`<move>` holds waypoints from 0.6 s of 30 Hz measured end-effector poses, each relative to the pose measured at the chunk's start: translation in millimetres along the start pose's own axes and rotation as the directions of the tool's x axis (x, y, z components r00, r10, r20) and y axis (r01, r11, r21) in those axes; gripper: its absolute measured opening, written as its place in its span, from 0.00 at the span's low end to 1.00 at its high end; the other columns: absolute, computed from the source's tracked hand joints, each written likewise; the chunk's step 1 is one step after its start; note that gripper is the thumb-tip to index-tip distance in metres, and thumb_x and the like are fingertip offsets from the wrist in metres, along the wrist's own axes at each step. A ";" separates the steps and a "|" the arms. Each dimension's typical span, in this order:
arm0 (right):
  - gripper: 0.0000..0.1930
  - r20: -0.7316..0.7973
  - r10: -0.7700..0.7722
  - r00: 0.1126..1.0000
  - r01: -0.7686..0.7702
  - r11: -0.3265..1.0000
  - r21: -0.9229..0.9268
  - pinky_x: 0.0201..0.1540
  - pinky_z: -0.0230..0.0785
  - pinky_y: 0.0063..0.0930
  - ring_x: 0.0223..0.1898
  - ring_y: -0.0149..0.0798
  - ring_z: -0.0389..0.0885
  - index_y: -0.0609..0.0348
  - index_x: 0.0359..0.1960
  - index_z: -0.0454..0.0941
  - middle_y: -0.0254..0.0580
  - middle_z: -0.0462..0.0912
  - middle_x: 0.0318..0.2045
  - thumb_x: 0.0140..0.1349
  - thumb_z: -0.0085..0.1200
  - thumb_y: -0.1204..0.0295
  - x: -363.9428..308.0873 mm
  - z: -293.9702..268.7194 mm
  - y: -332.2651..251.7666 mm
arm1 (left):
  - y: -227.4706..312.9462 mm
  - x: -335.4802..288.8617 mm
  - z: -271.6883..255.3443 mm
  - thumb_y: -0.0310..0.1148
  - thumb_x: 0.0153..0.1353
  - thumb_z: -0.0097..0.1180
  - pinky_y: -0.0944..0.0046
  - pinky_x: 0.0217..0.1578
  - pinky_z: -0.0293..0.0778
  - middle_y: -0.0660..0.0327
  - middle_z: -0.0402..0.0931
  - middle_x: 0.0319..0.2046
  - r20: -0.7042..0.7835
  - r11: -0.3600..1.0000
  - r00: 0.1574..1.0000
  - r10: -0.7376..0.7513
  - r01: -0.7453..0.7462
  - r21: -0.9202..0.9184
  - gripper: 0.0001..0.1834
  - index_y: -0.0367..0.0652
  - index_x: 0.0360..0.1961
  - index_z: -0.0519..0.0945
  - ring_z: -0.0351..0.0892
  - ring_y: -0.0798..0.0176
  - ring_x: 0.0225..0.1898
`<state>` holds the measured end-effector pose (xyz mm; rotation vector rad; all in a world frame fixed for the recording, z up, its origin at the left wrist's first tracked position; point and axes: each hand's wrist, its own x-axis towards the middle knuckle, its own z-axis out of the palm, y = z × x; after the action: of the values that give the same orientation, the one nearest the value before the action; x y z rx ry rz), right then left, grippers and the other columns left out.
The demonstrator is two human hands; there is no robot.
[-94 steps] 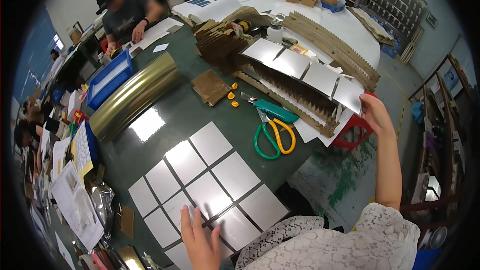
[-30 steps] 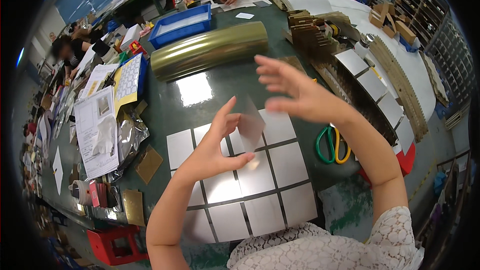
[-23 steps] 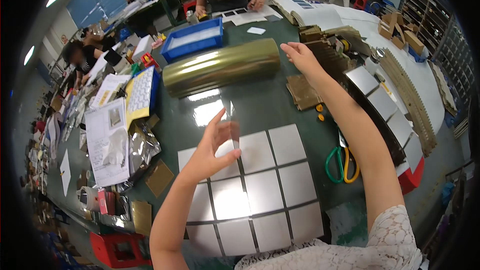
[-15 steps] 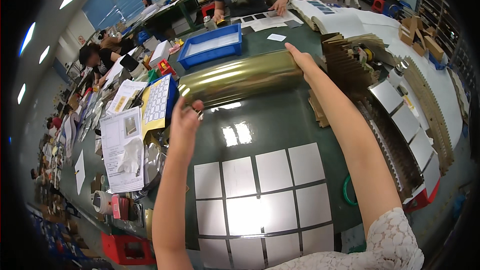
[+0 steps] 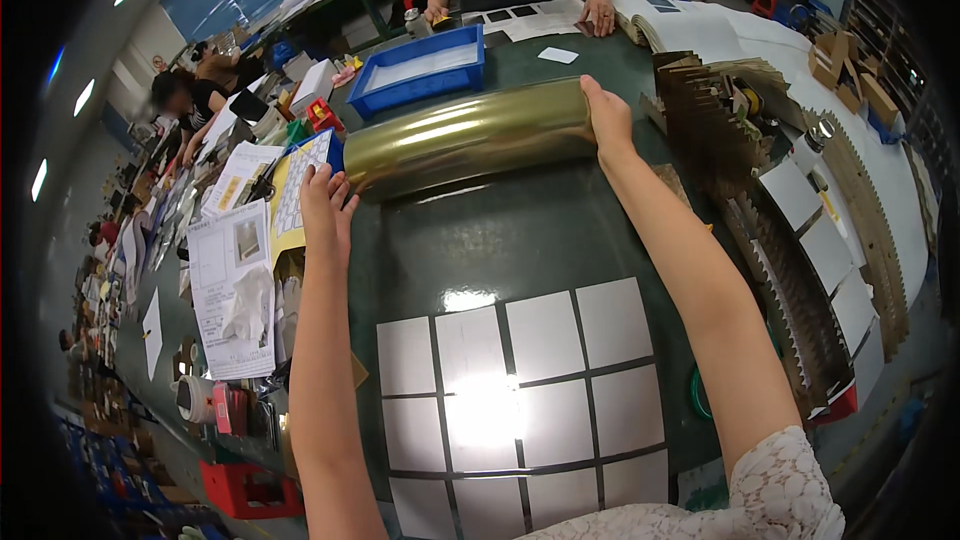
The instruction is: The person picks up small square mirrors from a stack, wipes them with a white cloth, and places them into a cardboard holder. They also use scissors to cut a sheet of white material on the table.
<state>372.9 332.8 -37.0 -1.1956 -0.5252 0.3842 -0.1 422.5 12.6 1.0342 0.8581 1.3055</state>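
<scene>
A glossy olive-gold roll of film [image 5: 470,140] lies crosswise over the dark green table. My right hand [image 5: 610,120] grips its right end, with the fingers partly hidden. Beside the roll's left end, my left hand [image 5: 326,202] is open with its fingers apart; I cannot tell whether it touches the roll. Between my forearms, light grey rectangular sheets [image 5: 543,335] lie in neat rows with narrow dark gaps. A bright reflection shows on several of them, and the surface between roll and sheets is shiny.
Beyond the roll stands a blue tray [image 5: 420,68]. Papers [image 5: 230,285] and small items crowd the left side. Brown saw-toothed strips [image 5: 700,125] and a metal bottle [image 5: 812,135] are at right. Across the table, a co-worker's hand [image 5: 598,10] rests near sheets.
My left hand has moved left and its fingers have spread. My right hand stays at the roll's right end. The co-worker's hand has shifted to the right.
</scene>
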 end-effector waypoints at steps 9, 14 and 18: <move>0.27 0.134 -0.045 0.990 0.074 0.974 -0.216 0.36 0.68 0.28 0.29 0.35 0.77 0.67 0.32 0.80 0.39 0.80 0.25 0.60 0.56 0.48 4.9 -9.2 -2.3 | 2.1 -18.7 -3.7 0.41 0.58 0.60 0.49 0.62 0.57 0.48 0.64 0.57 0.113 0.952 0.979 0.169 -0.191 0.238 0.47 0.44 0.71 0.46 0.65 0.53 0.60; 0.26 0.129 -0.236 0.963 0.264 0.740 -0.619 0.50 0.68 0.39 0.46 0.53 0.77 0.67 0.42 0.76 0.57 0.79 0.41 0.59 0.55 0.51 -0.6 -27.1 -28.7 | 14.5 -87.4 34.4 0.36 0.51 0.64 0.50 0.64 0.55 0.52 0.64 0.60 0.532 0.610 0.798 0.283 -0.578 0.542 0.50 0.48 0.72 0.49 0.62 0.55 0.63; 0.23 0.352 -0.370 0.860 0.511 0.645 -0.568 0.54 0.64 0.42 0.50 0.55 0.71 0.65 0.47 0.73 0.58 0.75 0.45 0.57 0.57 0.60 -47.5 -45.3 -68.1 | 10.6 -121.7 51.5 0.32 0.42 0.67 0.54 0.63 0.56 0.50 0.64 0.58 0.751 0.433 0.627 0.207 -0.747 0.504 0.55 0.43 0.71 0.50 0.64 0.53 0.59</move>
<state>360.4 249.7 6.6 -1.6410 -1.1806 -0.1355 32.6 295.5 32.1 2.4796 0.6084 0.8953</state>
